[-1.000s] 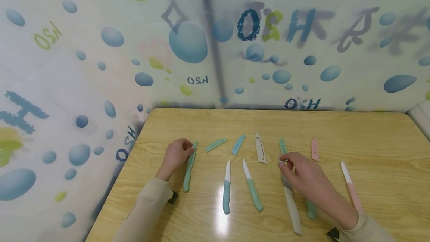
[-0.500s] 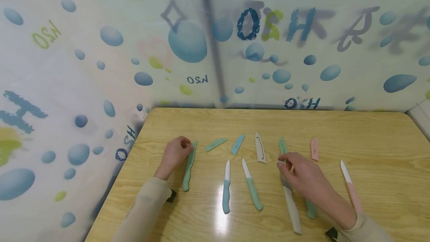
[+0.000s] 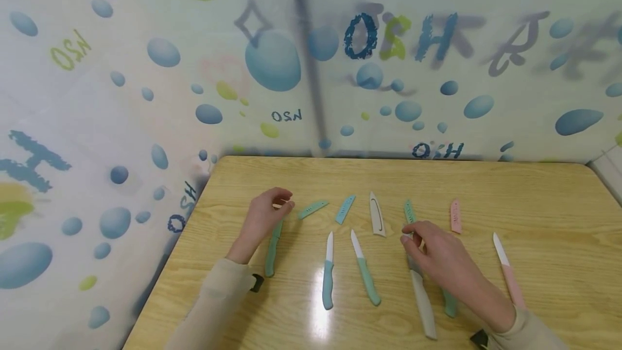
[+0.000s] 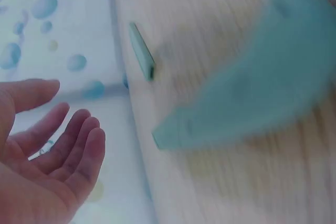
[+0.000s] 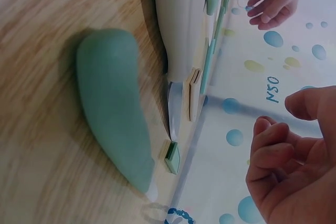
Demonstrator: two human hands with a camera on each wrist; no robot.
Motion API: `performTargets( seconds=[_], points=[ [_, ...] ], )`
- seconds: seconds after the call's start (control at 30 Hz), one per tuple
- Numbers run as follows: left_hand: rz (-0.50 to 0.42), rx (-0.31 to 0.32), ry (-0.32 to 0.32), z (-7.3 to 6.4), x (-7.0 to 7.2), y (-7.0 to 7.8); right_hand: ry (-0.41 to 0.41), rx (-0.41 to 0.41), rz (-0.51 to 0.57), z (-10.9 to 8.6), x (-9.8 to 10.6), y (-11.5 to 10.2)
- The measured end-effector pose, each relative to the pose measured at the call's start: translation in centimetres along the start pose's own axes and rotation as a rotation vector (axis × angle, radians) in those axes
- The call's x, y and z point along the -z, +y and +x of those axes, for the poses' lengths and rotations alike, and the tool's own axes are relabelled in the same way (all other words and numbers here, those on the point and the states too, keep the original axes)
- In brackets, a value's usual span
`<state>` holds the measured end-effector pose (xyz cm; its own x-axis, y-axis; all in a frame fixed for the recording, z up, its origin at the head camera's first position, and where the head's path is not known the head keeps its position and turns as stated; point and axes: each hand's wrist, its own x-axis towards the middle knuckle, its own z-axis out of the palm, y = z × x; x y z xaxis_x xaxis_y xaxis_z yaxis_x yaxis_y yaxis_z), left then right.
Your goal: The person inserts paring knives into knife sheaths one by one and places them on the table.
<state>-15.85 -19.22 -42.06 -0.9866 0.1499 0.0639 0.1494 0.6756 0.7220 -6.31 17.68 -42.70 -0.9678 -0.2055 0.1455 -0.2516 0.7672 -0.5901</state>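
Observation:
My left hand is raised above the far end of a green-handled knife; its fingers are relaxed and hold nothing, as the left wrist view confirms. That knife's blade end is largely hidden by the hand. My right hand hovers over a knife with a greyish-white handle, fingers loosely bent, thumb apart, nothing between them. Beneath its wrist lies another green-handled knife, partly covered; its handle is large in the right wrist view. A green blade sheath lies to the right of my left hand.
Between the hands lie a blue-handled knife and a green-handled one, white blades bare. Farther back are a blue sheath, a white sheath, a green sheath and a pink sheath. A pink-handled knife lies far right.
My left hand has let go of the green knife's sheathed end and moved up and slightly to the right. The right hand has stayed almost still.

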Motion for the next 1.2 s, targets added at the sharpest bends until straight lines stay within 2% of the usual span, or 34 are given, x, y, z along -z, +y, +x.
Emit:
performTargets(
  seconds=[0.13,0.27,0.6,0.77,1.07,1.2],
  points=[
    [-0.010,-0.045,-0.037,0.1,-1.1,1.3,0.002,-0.004,-0.002,0.0,0.0,0.0],
    [0.033,-0.060,-0.071,0.6,-2.3,1.9,0.004,-0.004,0.001,0.0,-0.1,-0.1],
    [0.253,-0.050,-0.198,2.5,-4.3,2.6,-0.013,-0.014,0.004,0.0,0.0,-0.3],
    [0.345,-0.043,-0.246,3.1,-4.9,2.4,-0.020,-0.017,0.004,0.1,-0.1,-0.4],
    [0.489,-0.098,-0.269,4.0,-5.7,2.1,-0.027,-0.016,-0.002,0.1,-0.1,-0.5],
    [0.517,-0.084,-0.252,4.1,-5.8,2.6,-0.033,-0.016,-0.001,0.1,-0.1,-0.6]
  ],
)
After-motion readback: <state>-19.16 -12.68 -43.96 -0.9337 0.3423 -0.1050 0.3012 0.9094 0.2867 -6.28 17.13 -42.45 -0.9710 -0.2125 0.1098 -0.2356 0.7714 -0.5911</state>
